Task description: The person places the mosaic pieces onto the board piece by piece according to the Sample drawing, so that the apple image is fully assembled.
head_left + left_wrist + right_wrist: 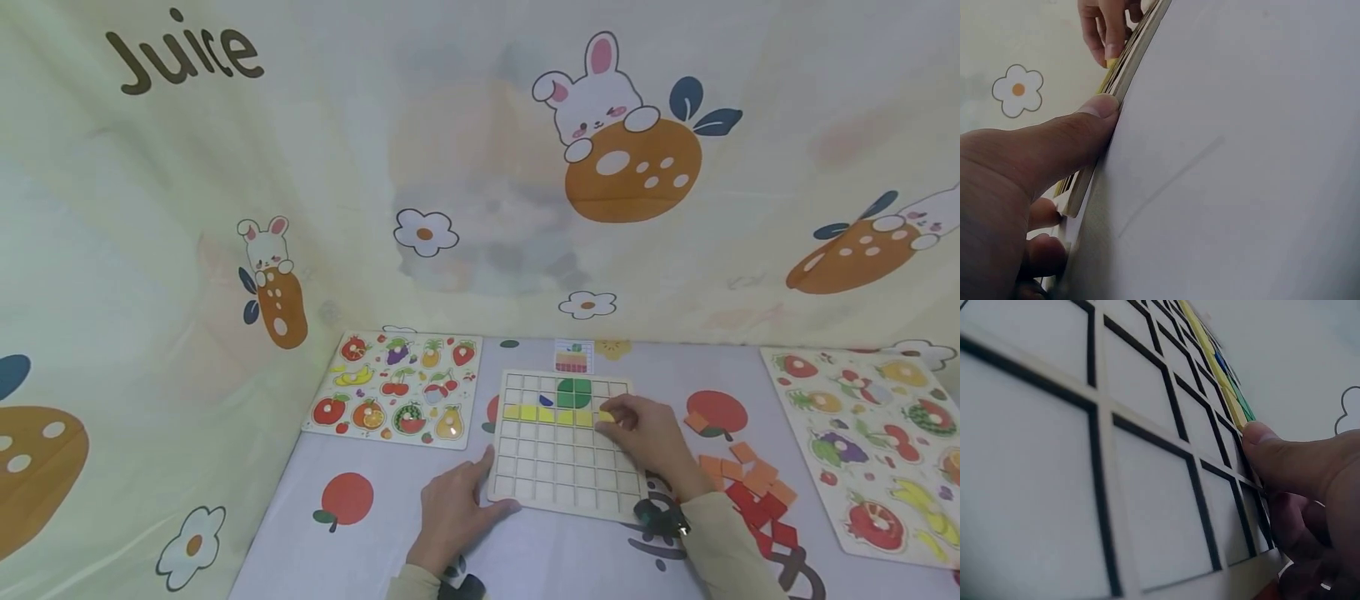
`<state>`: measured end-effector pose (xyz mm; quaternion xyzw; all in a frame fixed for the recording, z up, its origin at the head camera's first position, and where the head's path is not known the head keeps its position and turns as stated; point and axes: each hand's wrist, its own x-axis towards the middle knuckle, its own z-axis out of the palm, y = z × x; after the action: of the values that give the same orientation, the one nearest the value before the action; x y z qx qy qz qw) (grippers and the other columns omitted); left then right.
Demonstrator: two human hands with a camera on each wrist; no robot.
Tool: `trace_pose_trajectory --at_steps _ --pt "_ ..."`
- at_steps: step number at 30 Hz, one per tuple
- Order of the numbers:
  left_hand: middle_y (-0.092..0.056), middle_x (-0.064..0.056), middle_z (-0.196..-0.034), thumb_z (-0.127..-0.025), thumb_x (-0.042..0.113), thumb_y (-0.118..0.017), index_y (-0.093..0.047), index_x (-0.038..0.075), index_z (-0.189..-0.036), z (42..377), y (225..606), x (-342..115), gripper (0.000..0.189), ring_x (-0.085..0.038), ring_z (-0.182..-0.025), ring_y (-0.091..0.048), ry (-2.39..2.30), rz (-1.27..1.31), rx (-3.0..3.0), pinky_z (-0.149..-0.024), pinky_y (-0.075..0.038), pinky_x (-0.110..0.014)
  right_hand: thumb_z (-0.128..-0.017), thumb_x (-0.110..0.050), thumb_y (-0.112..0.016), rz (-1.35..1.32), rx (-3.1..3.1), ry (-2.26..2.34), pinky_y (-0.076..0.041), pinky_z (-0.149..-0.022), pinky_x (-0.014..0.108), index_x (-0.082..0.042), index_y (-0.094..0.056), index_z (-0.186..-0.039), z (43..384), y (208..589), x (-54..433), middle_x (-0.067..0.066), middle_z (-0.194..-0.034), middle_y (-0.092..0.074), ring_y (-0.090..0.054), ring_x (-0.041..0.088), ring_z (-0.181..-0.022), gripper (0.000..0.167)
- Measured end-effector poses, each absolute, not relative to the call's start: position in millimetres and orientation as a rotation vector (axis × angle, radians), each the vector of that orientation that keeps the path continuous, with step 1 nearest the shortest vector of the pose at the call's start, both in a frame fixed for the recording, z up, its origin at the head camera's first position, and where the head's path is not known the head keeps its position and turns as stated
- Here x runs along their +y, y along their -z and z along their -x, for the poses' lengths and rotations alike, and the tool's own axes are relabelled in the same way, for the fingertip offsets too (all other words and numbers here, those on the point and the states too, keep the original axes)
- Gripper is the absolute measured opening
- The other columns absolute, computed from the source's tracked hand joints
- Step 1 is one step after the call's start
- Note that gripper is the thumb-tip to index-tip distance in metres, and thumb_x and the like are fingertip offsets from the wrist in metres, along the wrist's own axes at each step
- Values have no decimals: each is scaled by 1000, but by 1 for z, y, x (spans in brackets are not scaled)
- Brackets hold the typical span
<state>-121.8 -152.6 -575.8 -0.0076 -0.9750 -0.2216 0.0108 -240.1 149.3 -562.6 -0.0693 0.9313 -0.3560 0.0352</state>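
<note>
A wooden grid board lies on the table. Across it runs a row of yellow square tiles, with a green round shape made of tiles and a small blue piece above. My right hand pinches a yellow tile at the row's right end; in the right wrist view the thumb covers most of that spot. My left hand grips the board's near left corner, thumb along the front edge and fingers by the left side. The left wrist view shows that thumb against the edge.
Orange tiles and red tiles lie loose right of the board. A small picture card is behind it. Fruit puzzle boards lie at left and right. A printed cloth wall stands at the back.
</note>
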Motion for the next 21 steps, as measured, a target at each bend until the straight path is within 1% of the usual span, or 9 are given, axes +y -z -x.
trace_pose_trajectory --at_steps 4,7,13,17,21 --pt "-41 12 -64 -77 68 -85 -59 27 -153 121 575 -152 90 -5 -57 -33 689 23 -3046 -59 -26 -24 -90 -27 -86 249 2924 1062 -43 -65 28 -11 -78 -119 241 566 149 7 -103 -71 -55 19 -81 34" --pt "-41 12 -64 -77 68 -85 -58 27 -154 121 575 -152 90 -5 -58 -33 691 21 -3051 -60 -26 -24 -88 -28 -88 241 2933 1051 -41 -64 28 -12 -79 -119 242 567 149 8 -105 -72 -54 19 -80 36" --pt "-42 13 -65 -78 68 -84 -57 27 -154 122 576 -152 90 -5 -58 -34 695 32 -3052 -60 -27 -24 -90 -30 -86 172 2864 1117 -47 -63 27 -12 -77 -125 241 570 152 6 -103 -75 -59 20 -82 40" --pt "-42 13 -65 -78 68 -84 -57 27 -154 122 576 -152 90 -5 -58 -34 694 30 -3052 -61 -27 -24 -92 -28 -83 154 2838 1155 -49 -60 25 -13 -77 -124 241 568 154 5 -102 -77 -61 20 -81 36" --pt "-42 13 -65 -78 67 -84 -57 26 -154 122 576 -152 90 -5 -58 -34 694 30 -3046 -60 -26 -24 -93 -26 -82 160 2824 1151 -49 -59 26 -12 -78 -122 241 565 153 6 -101 -76 -60 20 -80 32"
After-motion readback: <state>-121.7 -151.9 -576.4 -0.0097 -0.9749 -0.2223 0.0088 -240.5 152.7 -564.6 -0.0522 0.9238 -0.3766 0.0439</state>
